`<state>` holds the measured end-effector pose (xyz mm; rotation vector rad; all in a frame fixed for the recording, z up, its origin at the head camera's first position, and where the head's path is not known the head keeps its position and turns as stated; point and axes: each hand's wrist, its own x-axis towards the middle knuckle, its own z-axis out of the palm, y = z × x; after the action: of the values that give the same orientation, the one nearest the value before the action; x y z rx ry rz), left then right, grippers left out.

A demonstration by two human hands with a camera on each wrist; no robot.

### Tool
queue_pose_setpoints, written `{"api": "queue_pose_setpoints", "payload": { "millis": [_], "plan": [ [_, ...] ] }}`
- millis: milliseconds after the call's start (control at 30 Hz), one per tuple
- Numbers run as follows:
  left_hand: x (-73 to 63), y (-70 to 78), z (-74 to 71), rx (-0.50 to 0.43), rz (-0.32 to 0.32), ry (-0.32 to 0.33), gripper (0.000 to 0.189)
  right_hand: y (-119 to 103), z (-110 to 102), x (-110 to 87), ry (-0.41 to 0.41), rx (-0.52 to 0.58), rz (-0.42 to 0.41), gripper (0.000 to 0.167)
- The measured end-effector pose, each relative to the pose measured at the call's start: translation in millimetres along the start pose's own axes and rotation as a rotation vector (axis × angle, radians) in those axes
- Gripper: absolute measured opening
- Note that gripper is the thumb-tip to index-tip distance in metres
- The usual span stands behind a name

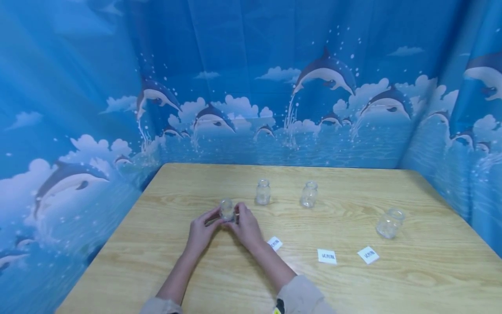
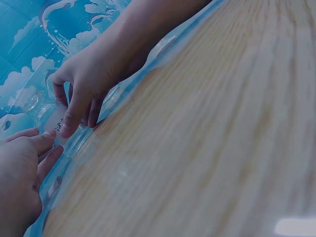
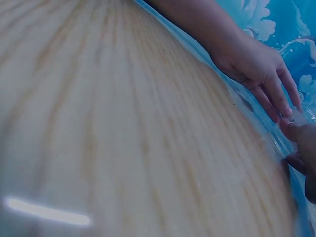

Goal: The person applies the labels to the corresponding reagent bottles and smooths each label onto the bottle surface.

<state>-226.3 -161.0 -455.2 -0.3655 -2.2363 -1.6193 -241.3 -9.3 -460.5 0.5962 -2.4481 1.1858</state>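
A small clear glass jar stands on the table between both hands. My left hand grips it from the left, with thumb and fingers curled about its side. From the other side my right hand holds it too, its thumb at the front. In the left wrist view a white paper label with dark writing lies against the jar's wall, and the right thumb presses on it. The right wrist view shows both thumbs close together at the label, with most of the jar hidden.
Two more glass jars stand behind and to the right. Another jar is at the far right. White labels with writing lie nearer; another label is partly behind the right forearm. A dolphin-print curtain surrounds the wooden table.
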Motion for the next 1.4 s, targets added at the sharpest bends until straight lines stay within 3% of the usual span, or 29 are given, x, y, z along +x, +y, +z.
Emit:
{"api": "queue_pose_setpoints", "payload": {
  "millis": [167,367,533,667,867,1167,1400],
  "plan": [
    [-2.4,18.0,-1.0,0.001,0.033,-0.002,0.039,6,-8,2.6,-0.103,0.103,0.023,0.034],
    [0.3,-3.5,-0.6,0.008,-0.036,-0.012,0.039,14,-11,3.4,-0.126,0.168,-0.009,0.029],
    [0.3,-12.0,-0.9,0.003,-0.052,-0.011,0.039,14,-11,2.3,-0.171,0.213,0.054,0.034],
    [0.4,-12.4,0.0,0.006,-0.059,-0.001,0.038,10,-7,0.6,-0.138,0.155,0.089,0.042],
    [0.1,-11.9,0.6,0.023,-0.045,-0.005,0.038,2,-2,-1.3,-0.020,0.036,0.050,0.041],
    [-1.0,-12.0,-0.2,-0.004,-0.054,-0.021,0.040,10,-13,1.1,-0.133,0.206,0.111,0.026],
    [-0.4,-12.4,-0.9,-0.014,-0.064,-0.018,0.039,22,-15,4.0,-0.137,0.267,0.039,0.020]
  ]
}}
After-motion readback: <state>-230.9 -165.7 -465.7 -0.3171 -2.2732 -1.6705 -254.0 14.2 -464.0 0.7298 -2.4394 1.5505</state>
